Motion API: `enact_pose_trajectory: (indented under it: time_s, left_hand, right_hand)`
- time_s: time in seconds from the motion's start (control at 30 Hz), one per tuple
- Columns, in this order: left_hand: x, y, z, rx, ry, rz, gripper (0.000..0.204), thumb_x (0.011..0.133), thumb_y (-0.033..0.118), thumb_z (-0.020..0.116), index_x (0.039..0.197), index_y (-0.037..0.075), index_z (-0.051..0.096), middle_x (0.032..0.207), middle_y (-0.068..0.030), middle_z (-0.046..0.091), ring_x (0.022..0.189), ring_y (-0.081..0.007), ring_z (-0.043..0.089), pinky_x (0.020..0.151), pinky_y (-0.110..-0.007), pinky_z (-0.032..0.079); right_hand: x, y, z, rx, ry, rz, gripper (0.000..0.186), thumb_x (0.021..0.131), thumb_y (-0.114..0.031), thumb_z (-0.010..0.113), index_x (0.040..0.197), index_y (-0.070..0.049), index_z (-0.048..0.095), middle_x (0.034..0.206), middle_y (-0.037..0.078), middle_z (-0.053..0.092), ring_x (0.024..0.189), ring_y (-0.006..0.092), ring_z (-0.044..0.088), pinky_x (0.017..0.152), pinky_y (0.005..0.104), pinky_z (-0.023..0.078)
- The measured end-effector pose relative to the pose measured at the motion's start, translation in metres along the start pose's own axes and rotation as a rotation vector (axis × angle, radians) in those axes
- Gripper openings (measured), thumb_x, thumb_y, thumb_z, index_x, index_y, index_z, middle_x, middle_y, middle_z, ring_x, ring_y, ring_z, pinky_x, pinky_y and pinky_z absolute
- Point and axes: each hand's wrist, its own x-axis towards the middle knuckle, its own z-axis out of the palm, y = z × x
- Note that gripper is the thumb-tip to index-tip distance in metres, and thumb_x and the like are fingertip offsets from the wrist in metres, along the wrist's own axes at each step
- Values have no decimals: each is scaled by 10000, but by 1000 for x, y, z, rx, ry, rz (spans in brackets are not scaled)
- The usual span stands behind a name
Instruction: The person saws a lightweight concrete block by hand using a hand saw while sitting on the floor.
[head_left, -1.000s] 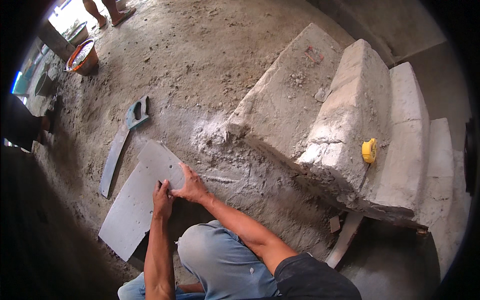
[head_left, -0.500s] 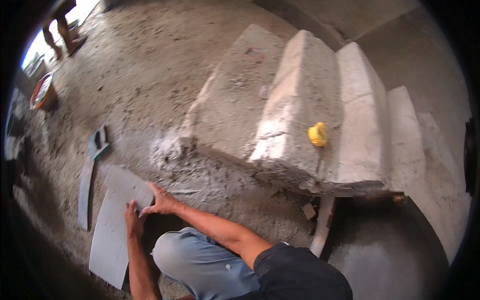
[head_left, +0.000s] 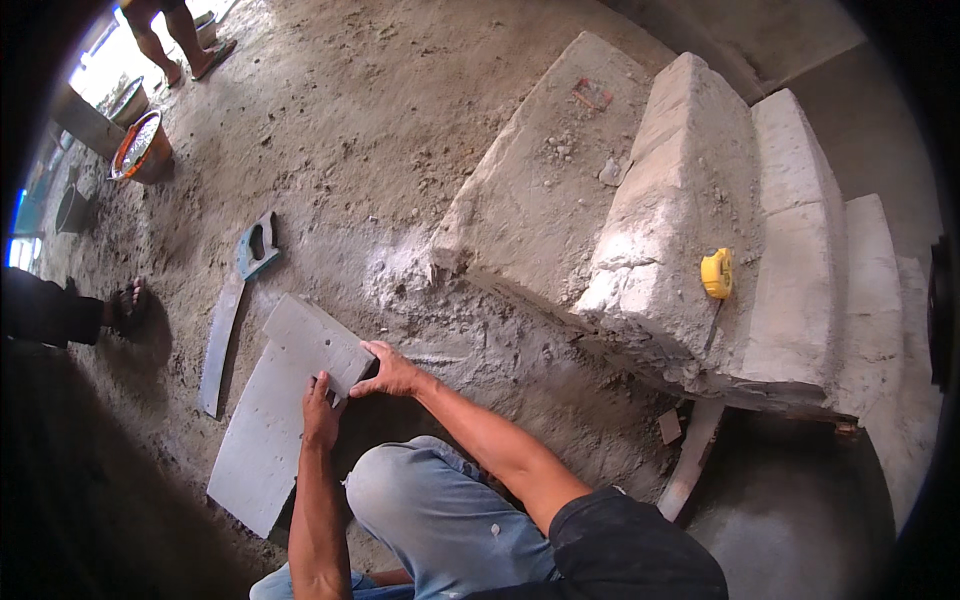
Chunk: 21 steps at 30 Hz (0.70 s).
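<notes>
A short grey block (head_left: 318, 338), looking like lightweight concrete, lies over the far end of a longer grey block (head_left: 262, 438) on the ground at the lower left. My right hand (head_left: 392, 370) grips the short block's right end, thumb below and fingers along the far edge. My left hand (head_left: 321, 414) is closed on its near edge, thumb pointing up; part of those fingers is hidden. Left of the blocks, a handsaw (head_left: 232, 305) with a blue-grey handle rests on the ground, its blade toward me.
Rough concrete steps (head_left: 640, 230) rise on the right, bearing a yellow tape measure (head_left: 716, 273). An orange bucket (head_left: 143, 150) with grey contents stands far left. One person's legs (head_left: 170, 40) show beyond it; another person's foot (head_left: 127, 305) is at the left edge.
My view has swung left, so the scene sits farther right and looks sharper. Another person's foot has come in at the left. Both my hands remain on the short block.
</notes>
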Motion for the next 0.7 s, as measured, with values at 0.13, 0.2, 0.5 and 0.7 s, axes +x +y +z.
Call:
enact_pose_trajectory:
  time_s: [0.13, 0.2, 0.5, 0.7]
  left_hand:
    - [-6, 2, 2, 17, -22, -5, 881, 959, 448, 590, 1568, 62, 84, 1564, -145, 270, 1462, -350, 233, 1137, -567, 258]
    - [-6, 1, 0, 78, 38, 20, 842, 971, 459, 566, 1558, 52, 121, 1550, -151, 297, 1465, -343, 232, 1134, -574, 256]
    - [-2, -3, -4, 65, 3, -8, 706, 979, 477, 545, 1504, 91, 274, 1512, -117, 364, 1408, -295, 344, 1110, -519, 309]
    - [-9, -1, 10, 125, 3, -37, 662, 979, 479, 540, 1484, 113, 319, 1477, -98, 410, 1364, -272, 395, 1098, -497, 321]
  right_hand:
    - [-3, 2, 2, 13, 7, -5, 1238, 526, -571, 915, 1444, 63, 379, 1472, 251, 385, 1397, 350, 362, 1163, 403, 297]
    - [-3, 0, 6, 21, 7, -9, 1236, 529, -567, 915, 1446, 61, 376, 1472, 252, 382, 1398, 351, 359, 1164, 405, 297]
    - [-6, 11, 4, 50, 42, -57, 1222, 554, -545, 913, 1462, 50, 350, 1467, 240, 373, 1390, 368, 354, 1158, 414, 304]
    - [-10, 27, -4, 44, 2, -93, 1231, 560, -536, 908, 1498, -3, 315, 1501, 250, 317, 1414, 375, 314, 1169, 415, 283]
